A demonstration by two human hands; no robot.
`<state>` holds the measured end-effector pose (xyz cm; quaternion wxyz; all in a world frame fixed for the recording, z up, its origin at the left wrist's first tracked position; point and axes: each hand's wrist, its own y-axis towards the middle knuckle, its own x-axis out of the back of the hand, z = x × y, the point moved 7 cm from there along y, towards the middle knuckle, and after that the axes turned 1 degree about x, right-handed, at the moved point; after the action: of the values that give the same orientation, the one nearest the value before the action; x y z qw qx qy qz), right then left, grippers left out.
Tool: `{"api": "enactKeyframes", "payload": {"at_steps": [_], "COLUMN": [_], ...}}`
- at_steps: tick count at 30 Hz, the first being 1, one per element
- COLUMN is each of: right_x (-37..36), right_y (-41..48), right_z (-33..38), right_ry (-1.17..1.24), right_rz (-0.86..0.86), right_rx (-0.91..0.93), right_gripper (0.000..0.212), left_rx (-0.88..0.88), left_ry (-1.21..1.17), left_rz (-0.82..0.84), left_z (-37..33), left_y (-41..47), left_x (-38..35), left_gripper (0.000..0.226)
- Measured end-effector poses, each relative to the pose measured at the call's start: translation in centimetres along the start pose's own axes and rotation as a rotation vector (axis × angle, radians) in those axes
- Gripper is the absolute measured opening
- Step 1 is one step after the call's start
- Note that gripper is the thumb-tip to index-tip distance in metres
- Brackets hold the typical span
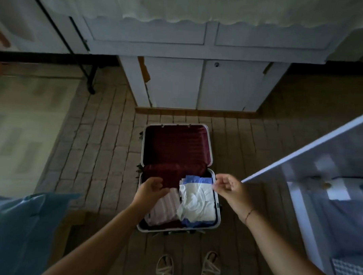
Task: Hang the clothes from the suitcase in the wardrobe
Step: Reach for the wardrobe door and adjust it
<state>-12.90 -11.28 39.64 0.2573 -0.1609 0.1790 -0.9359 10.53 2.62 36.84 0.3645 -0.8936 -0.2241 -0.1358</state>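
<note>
Clothes (195, 199) just beneath left hand (151, 187)

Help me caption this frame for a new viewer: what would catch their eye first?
The open suitcase lies centre on the tiled floor, its maroon lining vivid in the dim room. Its near half holds folded white and blue clothes, with the left hand and right hand reaching over them. A white door cuts in from the right.
</note>
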Motion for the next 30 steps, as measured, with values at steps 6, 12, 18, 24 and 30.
{"api": "enactKeyframes", "payload": {"at_steps": [6, 12, 18, 24, 30], "right_x": [-3.4, -8.2, -13.2, -16.0, -16.6], "right_y": [7.7, 17.6, 26.6, 32.7, 33.8], "right_z": [-13.3, -27.1, -39.7, -46.5, -47.4], "right_ry": [-0.134, -0.262, -0.455, -0.698, -0.959], "right_rz": [0.091, 0.118, 0.21, 0.287, 0.245], "right_rx": [-0.05, -0.025, 0.015, 0.083, 0.145], "right_gripper": [0.028, 0.036, 0.05, 0.067, 0.044], "left_rx": [0.076, 0.147, 0.126, 0.082, 0.115], "left_ry": [0.014, -0.03, -0.141, -0.203, -0.244], "left_rz": [0.006, 0.02, 0.026, 0.01, -0.01], "left_z": [10.6, 21.9, 30.2, 34.8, 36.4], "left_y": [8.3, 18.1, 27.4, 34.0, 34.1], "left_x": [-7.6, -16.2, -23.2, -27.3, -27.6], "left_gripper": [0.046, 0.051, 0.036, 0.025, 0.039]}}
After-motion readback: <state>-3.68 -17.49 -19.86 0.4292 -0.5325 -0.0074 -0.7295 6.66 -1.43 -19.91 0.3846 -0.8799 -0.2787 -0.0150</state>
